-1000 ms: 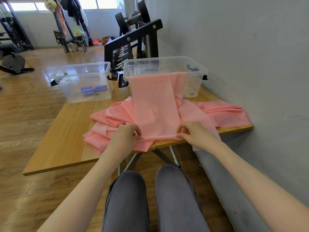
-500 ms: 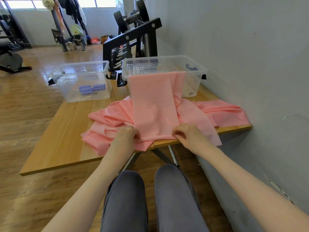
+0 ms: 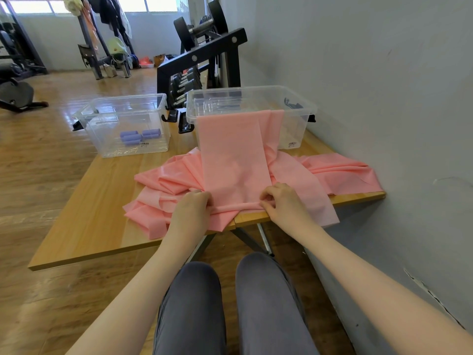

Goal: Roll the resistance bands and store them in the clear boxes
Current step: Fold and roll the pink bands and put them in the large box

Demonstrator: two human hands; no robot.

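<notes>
Now both hands sit at the near edge of the bench (image 3: 84, 226), each pinching 1 end of a thin rolled hem on the pink band (image 3: 234, 162). Left hand (image 3: 190, 210) has fingers curled over the roll's left end; right hand (image 3: 284, 204) has thumb and fingertips closed on the right end. The roll between them is narrow, only a few turns thick, lying just inside the bench edge.

From the roll the band runs flat & smooth away from the person, up the front wall of the right box (image 3: 299, 116) and over its rim; whether more of it lies inside I can't tell. More pink bands (image 3: 340, 172) lie loose and crumpled beneath it, spreading to the left and right across the bench, w/ 1 flap hanging off the near edge by the right wrist.

Left box (image 3: 102, 119) stands apart to the left, further back on the bench, with approx 4 purple rolls (image 3: 139, 136) on its floor. Both boxes are open-topped, black latches hanging at their ends.

Behind the boxes a black dumbbell rack (image 3: 204, 57) stands along the grey wall (image 3: 371, 73). Person's knees in grey trousers (image 3: 230, 303) show below the bench.
</notes>
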